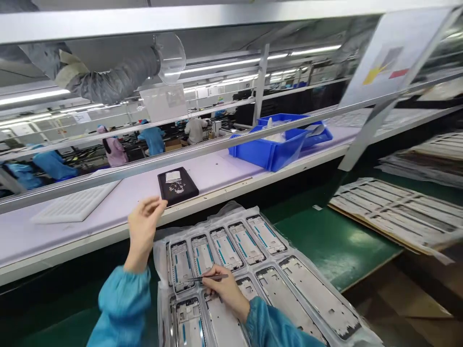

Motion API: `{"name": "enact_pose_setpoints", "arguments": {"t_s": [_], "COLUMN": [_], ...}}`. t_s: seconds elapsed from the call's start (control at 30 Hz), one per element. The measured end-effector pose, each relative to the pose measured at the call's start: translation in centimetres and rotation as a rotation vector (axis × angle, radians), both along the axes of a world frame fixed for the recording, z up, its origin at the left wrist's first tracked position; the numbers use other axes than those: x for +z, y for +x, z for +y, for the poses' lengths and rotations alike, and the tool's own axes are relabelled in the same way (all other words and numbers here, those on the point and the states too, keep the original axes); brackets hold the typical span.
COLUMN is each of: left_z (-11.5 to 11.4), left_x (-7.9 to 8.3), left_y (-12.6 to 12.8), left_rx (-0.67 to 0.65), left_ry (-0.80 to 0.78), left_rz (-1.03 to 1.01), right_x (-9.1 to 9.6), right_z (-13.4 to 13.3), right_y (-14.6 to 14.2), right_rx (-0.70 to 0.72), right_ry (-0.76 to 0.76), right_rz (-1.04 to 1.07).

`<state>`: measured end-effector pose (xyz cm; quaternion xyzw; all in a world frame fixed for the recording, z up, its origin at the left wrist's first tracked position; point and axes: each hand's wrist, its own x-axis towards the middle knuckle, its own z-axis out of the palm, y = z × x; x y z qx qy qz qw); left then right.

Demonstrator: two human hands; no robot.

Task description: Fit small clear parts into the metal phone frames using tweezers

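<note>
My right hand grips dark tweezers, their tips over a metal phone frame in the upper left of a clear plastic tray. Several such frames lie in the tray's pockets, some with blue strips on them. Raised beside the shelf edge, my left hand has thumb and fingers pinched together; whatever is between them is too small to make out. Just behind its fingertips is a black tray on the shelf, holding a white packet and small scattered pieces.
Blue bins stand on the shelf, and a white foam tray lies at its left. More loaded trays sit to the right on the green table. A metal rail crosses above the shelf. Co-workers sit far behind.
</note>
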<state>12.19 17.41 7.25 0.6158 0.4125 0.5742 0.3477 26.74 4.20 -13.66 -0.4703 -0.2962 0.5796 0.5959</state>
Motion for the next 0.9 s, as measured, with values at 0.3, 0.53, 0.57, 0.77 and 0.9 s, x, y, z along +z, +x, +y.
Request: {"name": "enact_pose_setpoints", "arguments": {"t_s": [0.3,0.53,0.57,0.77,0.9], "left_z": [-17.8,-22.4,-22.8,-24.4,-25.4], "left_x": [-3.8,-4.3,-4.4,-4.5,-4.8], "left_y": [3.9,7.2,7.5,9.2,9.4], "left_rx": [0.087,0.254,0.268,0.268,0.254], "left_ry": [-0.353,-0.420,-0.423,-0.438,-0.422], "left_rz": [-0.447,-0.441,-0.445,-0.495,-0.498], "right_x": [13.4,15.2,15.0,14.3,14.5], "right_z": [-7.6,-8.7,-8.9,-9.8,-10.1], "right_y": [9.4,12.2,12.5,13.4,13.8], "right_rx": [-0.041,0.146,0.152,0.164,0.235], "right_ry": [0.753,0.909,0.912,0.942,0.955], "right_rz": [-0.301,-0.382,-0.387,-0.391,-0.421]}}
